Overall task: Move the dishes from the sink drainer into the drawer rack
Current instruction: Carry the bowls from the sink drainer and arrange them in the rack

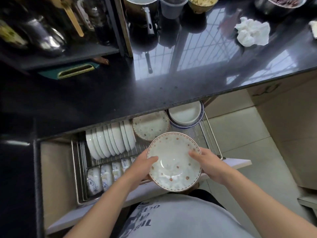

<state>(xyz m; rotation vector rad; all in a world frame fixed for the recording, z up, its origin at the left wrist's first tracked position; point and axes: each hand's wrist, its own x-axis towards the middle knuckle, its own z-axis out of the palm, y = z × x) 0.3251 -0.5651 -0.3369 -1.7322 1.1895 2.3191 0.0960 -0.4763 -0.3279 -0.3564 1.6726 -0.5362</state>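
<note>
I hold bowl (pixel 173 162) above rack (pixel 202 133), left hand (pixel 142 166) and right hand (pixel 208 163) clamped on opposite rims, thumbs inside. Glazed ceramic: stiff, probably slippery, fragile. Rim grip seems best.

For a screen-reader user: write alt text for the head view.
Both hands, left hand and right hand, hold a floral-patterned bowl above an open drawer rack already holding upright white plates and stacked bowls.

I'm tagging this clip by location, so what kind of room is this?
Most likely a home kitchen: a dark glossy countertop, an open drawer rack holding upright white plates, and both hands holding a patterned bowl over it.
</note>
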